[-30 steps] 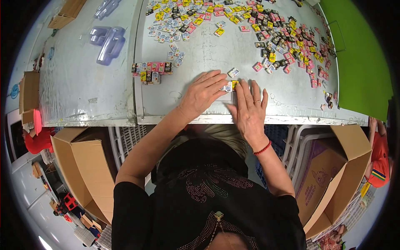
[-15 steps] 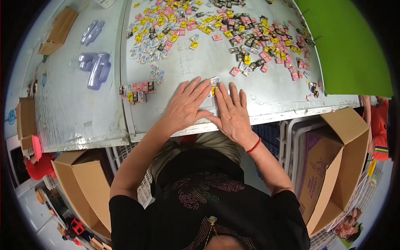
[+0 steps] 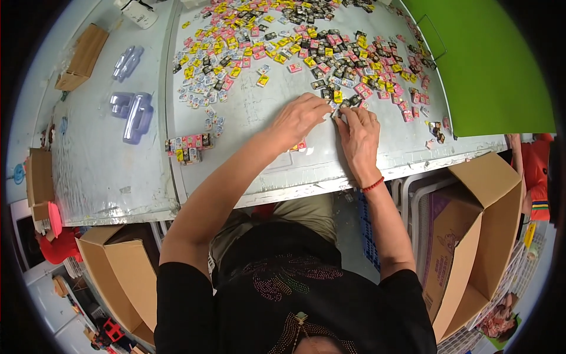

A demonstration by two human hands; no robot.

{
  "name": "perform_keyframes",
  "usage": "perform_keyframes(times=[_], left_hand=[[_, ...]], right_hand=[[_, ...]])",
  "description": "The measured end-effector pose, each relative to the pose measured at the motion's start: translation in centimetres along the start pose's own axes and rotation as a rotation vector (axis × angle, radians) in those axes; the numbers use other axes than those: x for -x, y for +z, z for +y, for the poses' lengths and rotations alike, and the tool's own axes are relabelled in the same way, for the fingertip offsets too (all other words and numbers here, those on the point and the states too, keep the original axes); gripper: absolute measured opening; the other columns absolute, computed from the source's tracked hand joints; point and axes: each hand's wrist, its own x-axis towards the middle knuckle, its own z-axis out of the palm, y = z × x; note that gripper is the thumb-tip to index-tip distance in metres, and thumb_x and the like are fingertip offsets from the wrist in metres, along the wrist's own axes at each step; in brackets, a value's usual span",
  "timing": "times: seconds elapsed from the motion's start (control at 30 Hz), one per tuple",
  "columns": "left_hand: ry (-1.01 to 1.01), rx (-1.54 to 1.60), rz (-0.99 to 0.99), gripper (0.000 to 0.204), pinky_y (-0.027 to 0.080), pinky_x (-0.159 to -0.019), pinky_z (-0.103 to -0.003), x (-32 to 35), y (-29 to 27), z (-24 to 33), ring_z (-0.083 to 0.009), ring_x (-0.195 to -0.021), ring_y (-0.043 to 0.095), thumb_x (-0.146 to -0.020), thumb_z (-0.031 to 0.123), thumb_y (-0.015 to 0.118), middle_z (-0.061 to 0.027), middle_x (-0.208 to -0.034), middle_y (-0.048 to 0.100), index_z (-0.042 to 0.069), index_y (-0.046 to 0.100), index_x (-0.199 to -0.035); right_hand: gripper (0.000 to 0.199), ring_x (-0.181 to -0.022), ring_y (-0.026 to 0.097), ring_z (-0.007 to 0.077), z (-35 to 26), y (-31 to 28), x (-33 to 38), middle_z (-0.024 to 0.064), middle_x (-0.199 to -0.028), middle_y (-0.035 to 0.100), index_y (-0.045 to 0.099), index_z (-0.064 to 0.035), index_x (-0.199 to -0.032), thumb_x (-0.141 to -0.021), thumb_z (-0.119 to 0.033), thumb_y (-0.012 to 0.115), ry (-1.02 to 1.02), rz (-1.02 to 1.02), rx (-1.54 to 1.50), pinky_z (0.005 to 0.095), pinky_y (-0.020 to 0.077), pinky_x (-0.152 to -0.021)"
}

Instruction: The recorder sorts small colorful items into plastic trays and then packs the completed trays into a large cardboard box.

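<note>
At the near edge of a spread of tiny printed boxes [image 3: 337,96], my two hands work close together. My left hand [image 3: 299,121] has its fingers bent and closed, their tips among the boxes; whatever they pinch is too small to make out. Facing it, my right hand [image 3: 359,141] curls its fingers and thumb down beside black and white boxes, and its grip is partly hidden. Below my left wrist lies a short row of pink and yellow boxes [image 3: 299,145], partly covered by the forearm. A neat block of pink, yellow and black boxes [image 3: 190,145] stands farther left.
On the left tabletop are clear purple-tinted plastic trays [image 3: 138,117], a brown carton [image 3: 84,56] and a white container [image 3: 139,13]. A green panel [image 3: 477,71] borders the right side. Open cardboard boxes [image 3: 127,259] [image 3: 466,248] flank me below the table. Another person's red sleeve [image 3: 535,171] shows far right.
Both hands have left the small row near the table edge and moved forward and right to the loose boxes. Their fingers, stretched out flat before, are now bent and closed.
</note>
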Motion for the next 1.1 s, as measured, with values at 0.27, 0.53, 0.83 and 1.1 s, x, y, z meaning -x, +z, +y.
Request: perform_keyframes(times=[0.27, 0.53, 0.83, 1.1], left_hand=[[0.014, 0.029, 0.049, 0.027, 0.051, -0.084, -0.036, 0.9, 0.1, -0.4, -0.0276, -0.098, 0.059, -0.073, 0.004, 0.074, -0.0098, -0.102, 0.064, 0.001, 0.066, -0.099], [-0.033, 0.082, 0.005, 0.029, 0.051, -0.082, -0.036, 0.1, 0.9, 0.1, -0.0276, -0.095, 0.06, -0.072, 0.005, 0.075, -0.0091, -0.099, 0.066, 0.002, 0.066, -0.099], [-0.03, 0.13, 0.058, 0.036, 0.051, -0.085, -0.037, -0.4, 1.7, 0.4, -0.0292, -0.098, 0.061, -0.073, 0.007, 0.075, -0.0093, -0.103, 0.066, 0.003, 0.064, -0.107], [0.046, 0.183, -0.024, 0.03, 0.051, -0.086, -0.036, -0.9, 2.4, 0.8, -0.0296, -0.099, 0.06, -0.073, 0.004, 0.075, -0.0099, -0.105, 0.067, 0.001, 0.067, -0.101]], right_hand=[[0.022, -0.093, 0.06, 0.0285, 1.2, -1.4, 0.2, 0.0104, -0.1, 0.066, 0.067, -0.0052, -0.101, -0.08, -0.009, 0.072, 0.005, 0.033, -0.045, 0.0378, 0.0444, -0.081], [0.02, -0.091, 0.06, 0.0277, 2.4, -0.9, -2.3, 0.0084, -0.096, 0.068, 0.068, -0.0063, -0.1, -0.081, -0.013, 0.071, -0.033, -0.074, 0.058, 0.038, 0.0436, -0.08], [0.022, -0.091, 0.06, 0.0237, 3.4, -2.1, -1.3, 0.0048, -0.097, 0.069, 0.067, -0.0071, -0.097, -0.077, -0.013, 0.074, -0.112, -0.111, 0.052, 0.0385, 0.041, -0.086], [0.022, -0.092, 0.061, 0.0221, 2.8, -2.5, 0.6, 0.004, -0.1, 0.069, 0.067, -0.0078, -0.095, -0.076, -0.012, 0.075, -0.152, -0.11, 0.002, 0.0395, 0.04, -0.089]])
